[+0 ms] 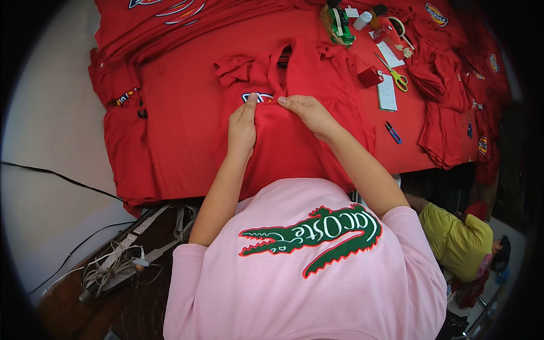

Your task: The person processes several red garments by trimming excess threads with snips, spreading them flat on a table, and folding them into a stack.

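A red shirt lies spread on the red-covered table in front of me, its neck opening toward the far side. My left hand pinches the shirt's cloth between thumb and fingers, beside a printed chest emblem that is partly covered. Just to the right, my right hand grips the same cloth near the emblem's other end, thumb pointing left. Between the two thumbs the fabric is drawn up a little. My fingers under the cloth are hidden.
Blue thread snips, a notepad, yellow-green scissors, a red box, a white bottle and a green tape dispenser lie at right. Red garments line the edges. A person in yellow sits lower right.
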